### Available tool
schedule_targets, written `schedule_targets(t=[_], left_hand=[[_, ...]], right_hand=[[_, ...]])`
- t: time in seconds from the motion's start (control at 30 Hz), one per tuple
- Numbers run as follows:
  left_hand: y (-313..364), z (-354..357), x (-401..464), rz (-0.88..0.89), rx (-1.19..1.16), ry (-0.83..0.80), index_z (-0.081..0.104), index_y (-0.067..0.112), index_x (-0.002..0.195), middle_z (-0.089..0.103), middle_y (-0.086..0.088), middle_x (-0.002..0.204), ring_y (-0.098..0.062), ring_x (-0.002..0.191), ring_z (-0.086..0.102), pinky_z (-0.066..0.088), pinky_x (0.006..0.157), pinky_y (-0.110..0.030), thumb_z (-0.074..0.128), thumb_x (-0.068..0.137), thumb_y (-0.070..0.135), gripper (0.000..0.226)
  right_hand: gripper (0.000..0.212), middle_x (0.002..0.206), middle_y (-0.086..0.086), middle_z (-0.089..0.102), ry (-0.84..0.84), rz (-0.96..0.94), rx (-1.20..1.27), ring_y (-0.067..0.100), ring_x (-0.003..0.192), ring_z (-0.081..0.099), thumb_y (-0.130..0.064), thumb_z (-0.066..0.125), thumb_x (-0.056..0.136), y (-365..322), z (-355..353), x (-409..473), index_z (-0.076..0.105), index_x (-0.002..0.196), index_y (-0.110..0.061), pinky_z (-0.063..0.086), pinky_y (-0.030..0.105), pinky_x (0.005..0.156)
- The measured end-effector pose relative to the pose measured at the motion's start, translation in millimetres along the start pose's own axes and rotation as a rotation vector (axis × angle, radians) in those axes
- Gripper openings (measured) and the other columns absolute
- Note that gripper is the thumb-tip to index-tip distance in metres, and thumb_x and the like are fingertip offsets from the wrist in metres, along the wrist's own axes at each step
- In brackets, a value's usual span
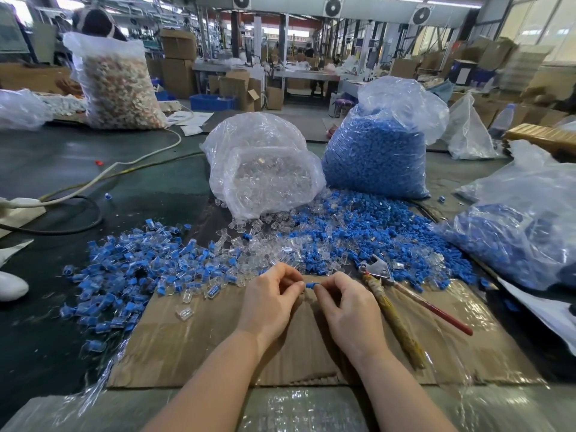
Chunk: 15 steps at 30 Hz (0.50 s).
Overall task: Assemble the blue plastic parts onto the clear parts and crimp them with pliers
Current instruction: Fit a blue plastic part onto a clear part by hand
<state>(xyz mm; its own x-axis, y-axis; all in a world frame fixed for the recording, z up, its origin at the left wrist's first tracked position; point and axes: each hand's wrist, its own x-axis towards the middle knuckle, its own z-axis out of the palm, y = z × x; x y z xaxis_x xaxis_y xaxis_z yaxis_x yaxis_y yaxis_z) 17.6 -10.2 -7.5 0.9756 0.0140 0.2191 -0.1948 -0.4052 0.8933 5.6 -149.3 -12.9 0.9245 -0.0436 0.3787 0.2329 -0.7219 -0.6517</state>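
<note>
Dark counter (62,169), glossy top. Cardboard sheet (193,347) flat at near edge, partly under clear film. Pliers (402,294) on cardboard, right side, jaws toward the heap. Loose blue parts (358,226) and clear parts (249,241) heaped mid-counter, spilling onto the cardboard's far edge. Assembled pieces (118,272) spread left. Upright bags behind: clear-part bag (261,163), blue-part bag (377,151); another blue bag (523,232) at right. White cable (137,157) and black cable (78,226) at left.
</note>
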Motion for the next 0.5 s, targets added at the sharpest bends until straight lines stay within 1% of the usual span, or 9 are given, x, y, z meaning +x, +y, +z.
schedule_targets(t=[0.17,0.23,0.37,0.43,0.5], left_hand=[[-0.5,-0.2,-1.3,-0.023,-0.063,-0.051,0.063,0.024,0.076,0.065,0.004,0.068,-0.005,0.063,0.062,0.050,0.065,-0.017,0.066,0.083,0.006,0.020],[-0.8,-0.8,-1.3,-0.027,-0.063,-0.065,0.063,0.024,0.077,0.066,0.002,0.070,-0.006,0.064,0.063,0.051,0.066,-0.018,0.066,0.083,0.006,0.019],[0.0,-0.9,-0.8,-0.003,-0.023,-0.062,0.062,0.028,0.078,0.065,0.007,0.072,0.002,0.065,0.060,0.045,0.063,-0.007,0.065,0.085,0.010,0.019],[0.3,-1.4,-0.9,0.001,-0.016,-0.056,0.061,0.028,0.080,0.066,0.007,0.075,0.000,0.068,0.061,0.044,0.063,-0.007,0.063,0.087,0.011,0.019],[0.1,-1.8,-0.9,-0.001,-0.029,-0.057,0.061,0.027,0.083,0.067,0.005,0.078,-0.003,0.071,0.063,0.046,0.065,-0.008,0.061,0.088,0.011,0.017]], right_hand=[[0.016,0.075,-0.003,0.061,0.007,-0.083,-0.104,0.019,0.077,0.053,-0.027,0.062,0.086,-3.3,1.0,-3.1,0.057,0.074,-0.017,0.036,0.029,0.069],[0.016,0.076,-0.002,0.061,0.006,-0.097,-0.113,0.019,0.078,0.053,-0.027,0.063,0.086,-4.1,1.1,-3.2,0.058,0.075,-0.017,0.034,0.028,0.069],[0.012,0.076,-0.006,0.062,0.010,-0.114,-0.082,0.017,0.078,0.055,-0.027,0.067,0.084,-4.5,-0.3,-2.5,0.063,0.078,-0.017,0.040,0.029,0.071],[0.011,0.075,-0.011,0.058,0.029,-0.126,-0.050,0.014,0.076,0.054,-0.025,0.071,0.081,-5.7,-1.3,-3.2,0.064,0.081,-0.016,0.044,0.030,0.072],[0.013,0.077,-0.015,0.056,0.052,-0.142,0.000,0.009,0.075,0.054,-0.020,0.074,0.078,-7.0,-2.8,-3.9,0.065,0.087,-0.017,0.046,0.027,0.072]])
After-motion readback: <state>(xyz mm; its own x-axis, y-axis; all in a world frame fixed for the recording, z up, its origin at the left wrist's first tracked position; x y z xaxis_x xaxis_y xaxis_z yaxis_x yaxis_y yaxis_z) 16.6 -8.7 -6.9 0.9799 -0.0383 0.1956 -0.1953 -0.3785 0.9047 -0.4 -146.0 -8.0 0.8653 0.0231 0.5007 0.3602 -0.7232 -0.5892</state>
